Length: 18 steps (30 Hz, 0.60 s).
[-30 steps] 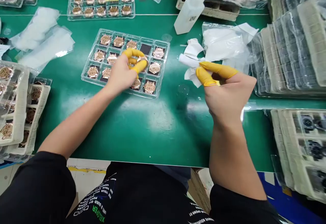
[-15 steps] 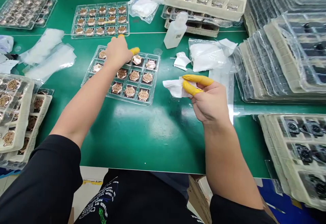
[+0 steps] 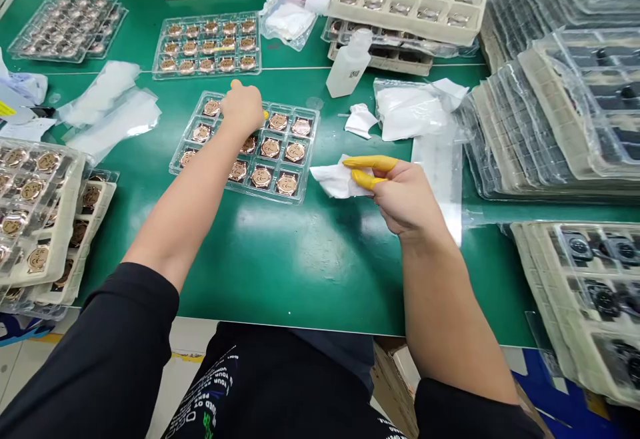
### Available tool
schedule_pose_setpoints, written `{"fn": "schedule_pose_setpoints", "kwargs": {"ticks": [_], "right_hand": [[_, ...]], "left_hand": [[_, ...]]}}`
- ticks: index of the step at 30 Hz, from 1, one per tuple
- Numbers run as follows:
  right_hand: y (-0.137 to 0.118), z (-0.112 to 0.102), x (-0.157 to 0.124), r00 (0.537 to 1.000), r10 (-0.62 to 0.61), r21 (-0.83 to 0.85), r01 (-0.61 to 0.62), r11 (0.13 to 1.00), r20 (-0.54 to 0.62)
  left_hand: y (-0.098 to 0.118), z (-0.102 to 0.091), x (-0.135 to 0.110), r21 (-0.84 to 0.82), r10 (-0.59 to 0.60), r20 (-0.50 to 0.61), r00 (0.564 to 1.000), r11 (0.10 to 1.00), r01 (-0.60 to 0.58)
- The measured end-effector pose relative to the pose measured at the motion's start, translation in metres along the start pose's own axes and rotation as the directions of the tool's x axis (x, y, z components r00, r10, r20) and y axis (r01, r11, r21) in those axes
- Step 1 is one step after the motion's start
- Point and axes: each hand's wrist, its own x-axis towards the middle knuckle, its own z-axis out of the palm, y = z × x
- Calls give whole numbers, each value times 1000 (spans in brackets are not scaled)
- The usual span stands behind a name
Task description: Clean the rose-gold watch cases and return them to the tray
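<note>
White cloth (image 3: pixel 336 181) hangs in the air just right of a clear tray (image 3: pixel 314 134), its long axis pointing left, roughly parallel to the near edge of the green bench (image 3: pixel 300 279). Two fingers in yellow finger cots (image 3: pixel 370 163) on the right hand (image 3: pixel 405 198) pinch it together. The left arm stretches forward, its left hand (image 3: pixel 243 107) above the tray's far edge and rose-gold watch cases (image 3: pixel 271 148); whether those fingers grip anything is hidden.

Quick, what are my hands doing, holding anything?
Left hand: over the clear watch tray, fingers hidden, cannot tell.
Right hand: closed, pinching a white cloth.
</note>
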Motion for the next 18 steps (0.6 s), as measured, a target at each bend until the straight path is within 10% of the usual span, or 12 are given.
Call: {"fn": "schedule_pose_setpoints", "kwargs": {"ticks": [5,10,14,18], "right_hand": [[4,-6,-1,994,-88,-194,73,978,-70],[-6,-2,-7,986,-133,-179,113,977,-104],[-16,12,-16,977,-199,-121,188,975,-80],[-25,21,-27,970,-237,-178,225,958,-54]], "left_hand": [[-11,-12,-15,-138,111,8,994,984,-109],[-27,-18,-122,-501,329,-191,925,778,-380],[-30,-8,-219,-871,235,188,954,489,51],[-41,7,-243,-881,228,305,925,438,182]]}}
